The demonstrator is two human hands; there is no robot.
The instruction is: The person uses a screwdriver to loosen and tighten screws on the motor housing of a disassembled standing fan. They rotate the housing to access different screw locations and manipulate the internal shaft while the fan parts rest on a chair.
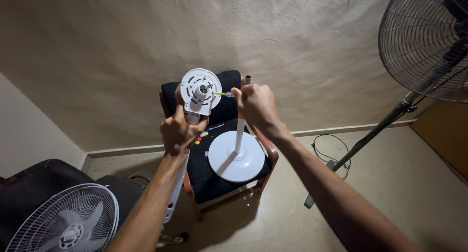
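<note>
So, starting at the far left: a white fan grille (63, 222) lies near the bottom corner, resting against something dark, maybe a bag or seat, can't really tell. Moving right, the left hand (178, 132) is wrapped tight around the neck of a white fan motor housing (200, 92), holding it up in the air over a black-cushioned wooden chair (214, 179). The housing's round face plate points roughly toward the camera, and its long white body (174, 196) runs down and back toward the person, so the long axis goes from up near the wall down toward the left forearm.

Just to the right, the right hand (256, 105) is closed in a fist around a small screwdriver (223, 94) with a yellowish shaft. The tip points left, straight at the right edge of the face plate, touching it or nearly so. So the housing sits directly left of the right hand, and the tool lies level, crosswise to the housing's body.

Below the right hand, a white round fan base (236, 157) with its upright pole stands on the chair seat. Further right, a loose cable (329, 152) lies on the floor, and a big dark pedestal fan (424, 42) leans in from the top right corner.
</note>
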